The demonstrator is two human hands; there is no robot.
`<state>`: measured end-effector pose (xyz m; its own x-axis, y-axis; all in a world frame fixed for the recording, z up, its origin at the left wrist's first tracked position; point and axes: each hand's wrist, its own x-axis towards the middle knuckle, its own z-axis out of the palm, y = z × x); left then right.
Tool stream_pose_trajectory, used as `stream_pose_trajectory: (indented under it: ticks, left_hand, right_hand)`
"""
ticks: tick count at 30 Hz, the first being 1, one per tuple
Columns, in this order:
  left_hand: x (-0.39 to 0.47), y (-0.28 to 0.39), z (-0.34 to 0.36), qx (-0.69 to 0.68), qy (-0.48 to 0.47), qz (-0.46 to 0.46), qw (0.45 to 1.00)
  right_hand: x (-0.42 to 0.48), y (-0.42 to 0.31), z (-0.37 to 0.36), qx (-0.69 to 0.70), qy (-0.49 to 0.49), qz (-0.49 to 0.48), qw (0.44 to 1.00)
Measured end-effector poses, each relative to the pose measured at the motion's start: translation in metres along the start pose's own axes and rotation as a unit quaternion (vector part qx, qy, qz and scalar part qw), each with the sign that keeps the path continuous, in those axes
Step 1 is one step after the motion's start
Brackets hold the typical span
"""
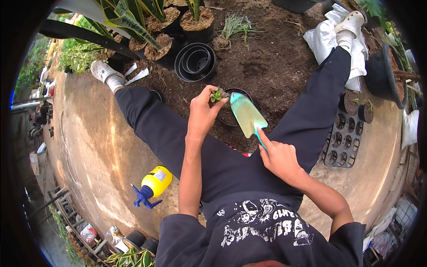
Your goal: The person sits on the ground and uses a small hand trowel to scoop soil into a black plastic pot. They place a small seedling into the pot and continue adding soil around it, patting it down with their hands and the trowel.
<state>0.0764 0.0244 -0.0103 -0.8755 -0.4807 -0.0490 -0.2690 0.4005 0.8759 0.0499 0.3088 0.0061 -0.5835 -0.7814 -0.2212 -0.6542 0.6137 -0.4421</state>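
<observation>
Between thumb and fingers, my left hand (204,108) holds a small leafy plant (217,95) at the left rim of a round black pot (230,122). My right hand (280,158) grips the handle of a turquoise hand trowel (247,113), its index finger laid along the neck. The trowel's blade lies over the pot and hides much of its inside; its tip is close to the plant. Dark loose soil (253,70) spreads beyond the pot, between my legs.
Nested black pots (195,62) stand beyond my left hand, near potted snake plants (196,20). Uprooted grassy plants (233,26) lie on the soil. A yellow pump sprayer (156,182) lies at left; a black cell tray (343,143) is at right, near a white sack (322,41).
</observation>
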Motion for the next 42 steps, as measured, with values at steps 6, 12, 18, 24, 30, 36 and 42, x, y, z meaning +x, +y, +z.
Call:
stream_pose_trajectory:
  ticks: [6,12,18,24,30,36,42]
  left_hand:
    - [0.001,0.003,-0.002,0.018,-0.003,0.002,1.000]
    - [0.001,-0.002,-0.006,0.034,-0.013,-0.004,0.999]
    - [0.002,-0.002,-0.003,0.014,-0.008,0.009,1.000]
    - [0.002,0.004,-0.005,0.047,-0.009,0.008,0.999]
    - [0.002,0.001,-0.006,0.036,-0.005,0.025,0.999]
    - [0.003,0.003,-0.006,0.038,-0.010,0.014,0.999]
    - [0.002,0.000,-0.005,0.041,-0.009,0.018,0.999]
  right_hand:
    - [0.001,-0.009,-0.010,0.045,0.038,0.004,0.998]
    - [0.003,0.009,-0.027,0.044,0.014,-0.012,0.999]
    - [-0.002,0.019,-0.048,-0.007,-0.107,-0.001,0.994]
    - [-0.005,0.021,-0.057,0.039,-0.067,-0.027,0.997]
    - [0.002,0.028,-0.064,0.016,-0.087,-0.066,0.994]
    - [0.014,0.036,-0.062,0.002,-0.117,-0.076,0.990]
    - [0.029,0.042,-0.059,-0.006,-0.115,-0.098,0.989]
